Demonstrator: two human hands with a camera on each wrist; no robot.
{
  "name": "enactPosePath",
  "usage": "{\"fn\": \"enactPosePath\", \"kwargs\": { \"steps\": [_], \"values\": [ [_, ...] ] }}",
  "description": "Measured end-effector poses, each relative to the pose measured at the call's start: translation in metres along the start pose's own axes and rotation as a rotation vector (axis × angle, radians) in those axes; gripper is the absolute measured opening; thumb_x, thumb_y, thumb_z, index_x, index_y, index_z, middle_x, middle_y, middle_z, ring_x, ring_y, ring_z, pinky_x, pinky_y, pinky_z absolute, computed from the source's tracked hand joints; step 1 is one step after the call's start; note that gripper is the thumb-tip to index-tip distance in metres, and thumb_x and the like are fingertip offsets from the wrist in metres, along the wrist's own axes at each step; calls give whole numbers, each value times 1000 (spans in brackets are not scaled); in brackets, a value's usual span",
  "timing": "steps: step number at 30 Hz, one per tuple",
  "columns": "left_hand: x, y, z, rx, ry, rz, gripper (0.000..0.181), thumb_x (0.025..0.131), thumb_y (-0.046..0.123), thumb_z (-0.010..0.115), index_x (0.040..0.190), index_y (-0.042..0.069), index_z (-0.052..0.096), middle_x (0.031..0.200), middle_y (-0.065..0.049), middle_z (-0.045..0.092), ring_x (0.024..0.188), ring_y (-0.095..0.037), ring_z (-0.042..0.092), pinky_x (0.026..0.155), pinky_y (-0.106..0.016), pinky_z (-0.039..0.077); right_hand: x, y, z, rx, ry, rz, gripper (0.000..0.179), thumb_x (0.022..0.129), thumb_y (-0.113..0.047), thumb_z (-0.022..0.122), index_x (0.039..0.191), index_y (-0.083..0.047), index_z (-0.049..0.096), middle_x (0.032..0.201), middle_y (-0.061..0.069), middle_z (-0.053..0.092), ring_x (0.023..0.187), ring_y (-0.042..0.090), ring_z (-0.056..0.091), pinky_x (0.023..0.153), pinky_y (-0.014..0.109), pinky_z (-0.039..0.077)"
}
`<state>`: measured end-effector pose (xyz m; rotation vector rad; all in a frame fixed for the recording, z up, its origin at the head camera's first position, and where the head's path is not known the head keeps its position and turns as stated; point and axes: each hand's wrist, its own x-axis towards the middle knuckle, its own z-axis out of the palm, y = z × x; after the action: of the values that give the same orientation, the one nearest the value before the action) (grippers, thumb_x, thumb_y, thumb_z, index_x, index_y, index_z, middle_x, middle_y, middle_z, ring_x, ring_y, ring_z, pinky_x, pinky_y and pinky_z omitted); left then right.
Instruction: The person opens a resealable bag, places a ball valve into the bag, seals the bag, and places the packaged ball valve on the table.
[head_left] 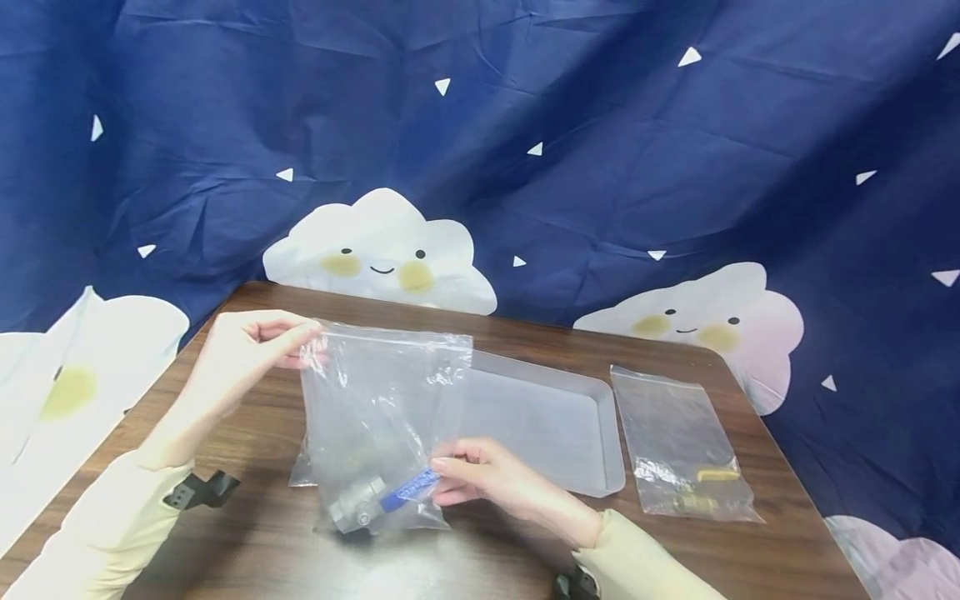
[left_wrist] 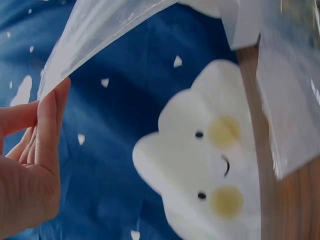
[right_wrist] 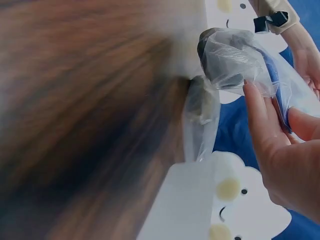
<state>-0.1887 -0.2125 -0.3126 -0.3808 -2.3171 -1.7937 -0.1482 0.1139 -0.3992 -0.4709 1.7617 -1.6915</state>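
Note:
A clear zip bag (head_left: 382,375) hangs in front of me with a metal ball valve (head_left: 357,503) in its bottom. The left hand (head_left: 258,343) pinches the bag's upper left corner; in the left wrist view the film (left_wrist: 82,50) runs up from between thumb and fingers. Through the plastic, the right hand (head_left: 487,479) holds the end of the valve's blue lever handle (head_left: 408,490) between thumb and fingers. The right wrist view shows the valve body (right_wrist: 227,60) wrapped in film, above the tabletop.
Behind the raised bag lies a shallow grey tray (head_left: 547,417). To its right is a flat clear bag (head_left: 671,417) holding a small valve with a yellow handle (head_left: 717,475). Another bag's corner (head_left: 302,473) shows on the wooden table (head_left: 258,475). A patterned blue curtain (head_left: 480,167) hangs behind.

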Motion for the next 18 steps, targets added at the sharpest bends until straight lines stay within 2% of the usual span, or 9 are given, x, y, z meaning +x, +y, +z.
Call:
{"fn": "enactPosePath", "kwargs": {
  "steps": [3,6,9,11,13,15,16,18],
  "values": [
    [4,-4,-15,-54,29,14,10,93,15,69,99,10,76,82,13,77,74,-6,75,68,-28,62,15,-9,9,-10,-17,15,37,101,-12,53,124,17,54,115,34,66,91,12,72,90,36,60],
    [9,-10,-30,-64,34,11,10,94,12,68,99,15,76,82,12,77,73,-5,75,68,-24,62,30,-16,19,-7,-28,40,34,101,-10,52,124,15,55,116,34,66,90,12,72,91,35,60],
    [12,-16,-46,70,39,-61,13,96,26,65,105,20,73,82,20,76,77,3,73,72,-13,58,44,-22,27,-11,-45,56,31,102,-9,52,122,14,57,117,34,66,93,15,73,91,34,60],
    [14,-20,-57,201,37,-107,21,98,36,62,111,23,71,83,25,74,80,8,71,72,-8,54,54,-24,33,-12,-60,62,30,102,-8,51,121,14,57,119,34,65,99,22,73,92,34,59],
    [17,-24,-66,231,40,-131,22,98,39,61,111,23,71,82,26,74,80,9,70,71,-9,54,65,-25,38,-20,-75,62,30,102,-8,50,121,14,57,120,35,64,105,30,72,91,33,59],
    [21,-29,-73,183,60,-122,14,97,32,64,105,25,73,80,23,74,76,6,71,70,-12,57,75,-26,43,-10,-76,61,30,102,-7,50,121,15,57,121,35,64,110,37,69,91,33,60],
    [22,-31,-76,192,74,-116,10,97,31,64,100,29,73,78,23,74,75,7,71,68,-11,56,80,-26,45,-7,-77,60,30,102,-7,50,121,15,57,121,35,63,112,40,67,90,33,60],
    [26,-35,-80,119,108,-107,12,95,24,68,90,33,73,75,21,74,71,4,71,66,-14,58,89,-26,50,-4,-72,62,30,102,-6,50,122,14,58,120,35,64,114,44,65,89,32,60]
  ]
}}
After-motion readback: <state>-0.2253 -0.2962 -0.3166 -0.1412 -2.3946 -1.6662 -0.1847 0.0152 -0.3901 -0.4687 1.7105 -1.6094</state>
